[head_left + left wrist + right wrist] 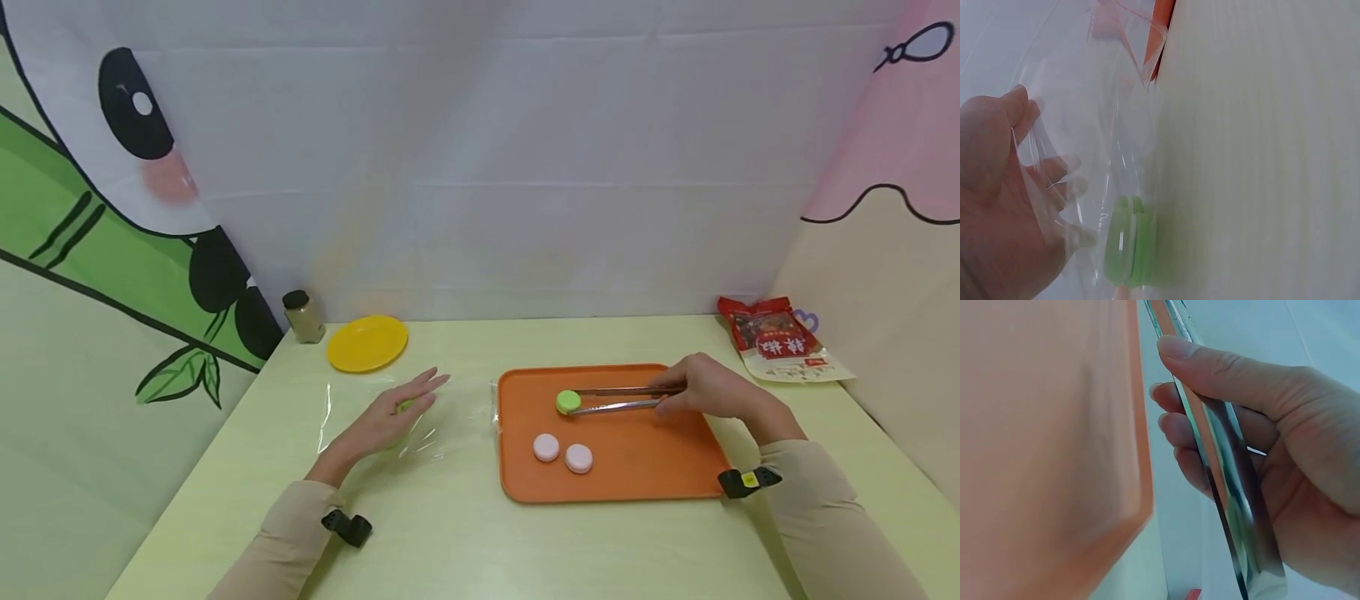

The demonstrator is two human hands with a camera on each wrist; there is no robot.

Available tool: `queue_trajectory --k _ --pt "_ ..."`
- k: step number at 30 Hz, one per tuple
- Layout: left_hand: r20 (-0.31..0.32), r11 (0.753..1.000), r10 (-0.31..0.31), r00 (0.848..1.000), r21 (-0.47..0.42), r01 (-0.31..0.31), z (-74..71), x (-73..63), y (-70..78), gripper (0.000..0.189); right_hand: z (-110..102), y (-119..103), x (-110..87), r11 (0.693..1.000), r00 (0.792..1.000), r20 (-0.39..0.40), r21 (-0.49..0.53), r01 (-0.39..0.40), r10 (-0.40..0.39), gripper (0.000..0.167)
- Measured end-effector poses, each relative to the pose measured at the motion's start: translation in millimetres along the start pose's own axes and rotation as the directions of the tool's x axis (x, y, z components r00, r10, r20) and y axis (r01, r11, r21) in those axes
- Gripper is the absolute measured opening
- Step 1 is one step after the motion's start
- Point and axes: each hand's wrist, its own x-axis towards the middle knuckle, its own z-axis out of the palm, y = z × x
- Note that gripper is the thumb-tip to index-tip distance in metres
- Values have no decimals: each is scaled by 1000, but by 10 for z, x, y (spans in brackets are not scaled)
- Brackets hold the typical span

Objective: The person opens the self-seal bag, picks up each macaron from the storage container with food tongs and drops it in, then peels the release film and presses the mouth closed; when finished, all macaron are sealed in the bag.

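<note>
My right hand (708, 387) holds metal tongs (1229, 462) over the orange tray (637, 483). The tips of the tongs are at either side of a green macaron (568, 402) on the tray; whether they squeeze it I cannot tell. Two pale pink macarons (578, 458) lie nearer the tray's front edge. To the left, my left hand (386, 421) has its fingers stretched out against a clear plastic bag (1110, 125). Film covers several of its fingers in the left wrist view. Another green macaron (1127, 244) shows through the film, close to those fingertips.
A yellow plate (367, 343) and a small jar with a black lid (303, 317) stand at the table's back left. At the back right lies a red and white food packet (780, 339), with a purple heart shape (806, 319) behind it. A printed cloth hangs behind the table.
</note>
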Motion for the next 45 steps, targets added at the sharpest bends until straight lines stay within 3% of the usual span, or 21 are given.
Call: queue_trajectory --k 10,19,25,31,40,45 --pt "-2 1000 12 1000 1 -12 -12 -16 23 45 81 -389 155 996 993 -74 26 90 -88 34" --pt "-5 1000 12 1000 -3 -12 5 -19 20 45 259 -753 451 993 993 20 -11 117 -117 37" --pt "8 1000 20 1000 0 -20 14 -28 9 46 433 -931 690 986 983 77 -3 167 -167 36" --pt "8 1000 24 1000 -5 -24 11 -26 27 47 576 -1161 910 975 972 116 -58 214 -206 32" --pt "15 999 44 999 -6 -44 24 -16 9 47 817 -1381 1038 963 947 187 -24 269 -260 14" --pt "11 999 44 999 -14 -44 21 -20 4 46 887 -1446 1058 964 942 206 26 264 -264 20"
